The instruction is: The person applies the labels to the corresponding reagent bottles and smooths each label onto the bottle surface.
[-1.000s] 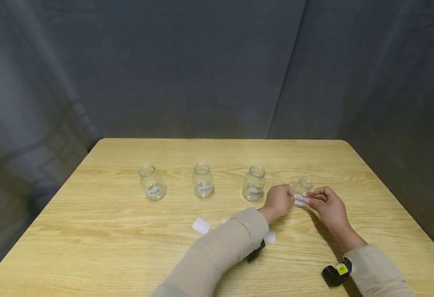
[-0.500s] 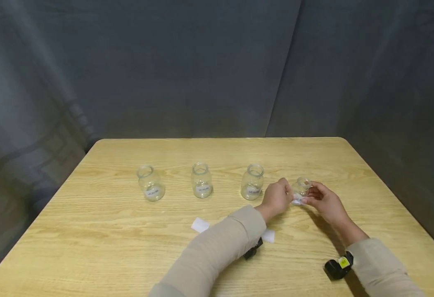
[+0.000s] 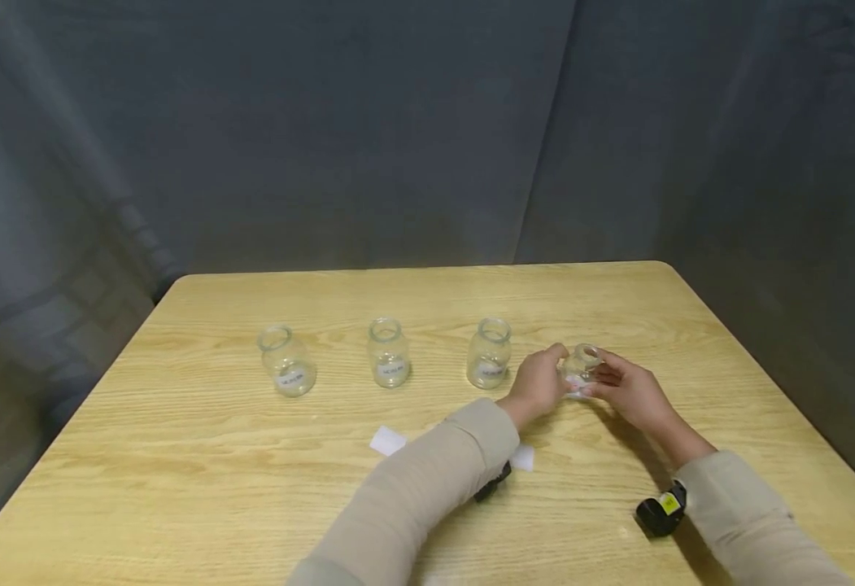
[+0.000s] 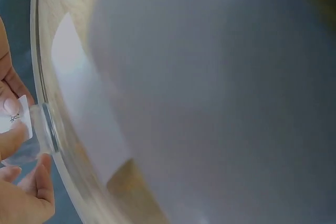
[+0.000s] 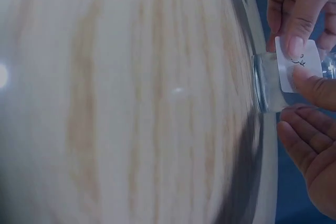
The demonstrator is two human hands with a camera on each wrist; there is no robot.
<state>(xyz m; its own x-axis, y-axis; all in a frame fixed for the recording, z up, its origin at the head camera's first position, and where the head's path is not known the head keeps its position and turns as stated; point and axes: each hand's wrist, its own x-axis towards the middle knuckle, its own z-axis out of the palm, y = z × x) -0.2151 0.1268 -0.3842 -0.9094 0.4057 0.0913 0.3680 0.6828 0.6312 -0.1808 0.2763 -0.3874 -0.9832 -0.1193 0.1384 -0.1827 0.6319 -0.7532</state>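
Both of my hands are at the small clear glass jar point(image 3: 586, 356) farthest right in the head view. A white label point(image 5: 286, 74) with dark handwriting lies against the jar's side. In the right wrist view, the left hand point(image 5: 307, 11) comes from above and the right hand point(image 5: 320, 169) from below. Both thumbs press on the label while fingers curl behind the glass. My left hand point(image 3: 539, 382) holds the jar's left side, and my right hand point(image 3: 635, 396) its right side. Fingers cover much of the jar's lower part in the head view.
Three similar jars, a left one point(image 3: 288, 366), a middle one point(image 3: 389, 358) and a right one point(image 3: 489, 358), stand in a row with handwritten labels. White paper pieces point(image 3: 387, 440) lie nearer on the wooden table point(image 3: 178, 488), partly behind the left sleeve point(image 3: 412, 488). A dark curtain point(image 3: 361, 146) hangs behind.
The right hand's fingers have moved from pinching the label's edge to round the jar's side. The thumbs now press the label against the glass. The head view has shifted slightly.
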